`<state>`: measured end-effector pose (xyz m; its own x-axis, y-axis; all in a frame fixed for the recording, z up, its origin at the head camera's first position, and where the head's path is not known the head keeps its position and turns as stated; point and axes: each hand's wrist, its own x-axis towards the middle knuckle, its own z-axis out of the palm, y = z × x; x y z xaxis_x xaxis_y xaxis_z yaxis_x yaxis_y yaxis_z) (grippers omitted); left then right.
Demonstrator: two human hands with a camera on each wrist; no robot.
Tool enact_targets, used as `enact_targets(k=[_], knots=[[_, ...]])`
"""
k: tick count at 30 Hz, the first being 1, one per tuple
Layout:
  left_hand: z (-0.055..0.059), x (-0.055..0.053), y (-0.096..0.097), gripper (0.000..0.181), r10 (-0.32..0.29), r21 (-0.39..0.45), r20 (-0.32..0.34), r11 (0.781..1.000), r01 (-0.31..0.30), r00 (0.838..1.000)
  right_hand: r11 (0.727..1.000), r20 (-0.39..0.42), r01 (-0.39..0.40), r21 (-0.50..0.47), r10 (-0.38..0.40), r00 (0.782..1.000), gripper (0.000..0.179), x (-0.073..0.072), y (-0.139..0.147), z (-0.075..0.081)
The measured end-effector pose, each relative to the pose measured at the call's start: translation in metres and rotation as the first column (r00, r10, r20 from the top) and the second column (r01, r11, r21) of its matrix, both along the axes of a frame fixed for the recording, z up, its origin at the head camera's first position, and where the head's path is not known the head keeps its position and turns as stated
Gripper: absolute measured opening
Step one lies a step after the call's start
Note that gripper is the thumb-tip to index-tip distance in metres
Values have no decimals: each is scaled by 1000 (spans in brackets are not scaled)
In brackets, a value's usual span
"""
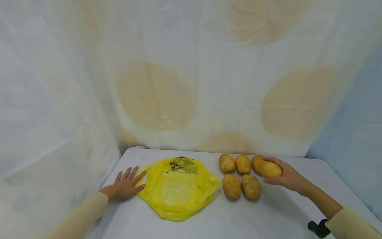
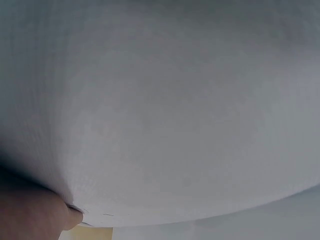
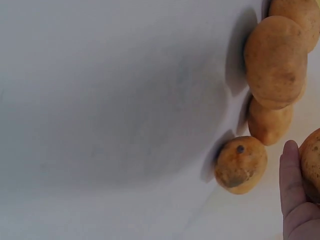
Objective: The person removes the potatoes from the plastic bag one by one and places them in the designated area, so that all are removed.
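My right hand (image 1: 288,177) grips a potato (image 1: 271,169), its thumb on the near side and fingers over the far side. The held potato partly covers another potato (image 1: 257,162) at the right end of the back row. Two more stand left of that one, and two potatoes (image 1: 251,187) lie in front. In the right wrist view, the held potato (image 3: 312,165) shows at the right edge with a finger along it. With fingers spread, my left hand (image 1: 126,186) lies at the left edge of a yellow plastic bag (image 1: 179,196), fingertips touching it.
The bag lies flat on a white-covered table (image 1: 226,222), left of the potatoes. A pale curtain (image 1: 218,83) with tan circles hangs behind the table, and more sheeting closes both sides. A black device (image 1: 318,228) sits at my right wrist.
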<state>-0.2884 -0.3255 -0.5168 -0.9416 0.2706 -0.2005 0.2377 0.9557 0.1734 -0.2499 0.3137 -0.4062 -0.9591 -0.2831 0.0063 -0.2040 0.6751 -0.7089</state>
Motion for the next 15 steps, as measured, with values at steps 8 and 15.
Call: enact_targets(k=[8,15], knots=[[-1,-1,-2,80,-9,6,-19,1000,9,1000,999,39,33,10,-34,999,85,2,6,-13],[-2,0,-2,80,-8,22,-14,1000,8,1000,998,70,56,24,-57,996,86,4,12,-24]])
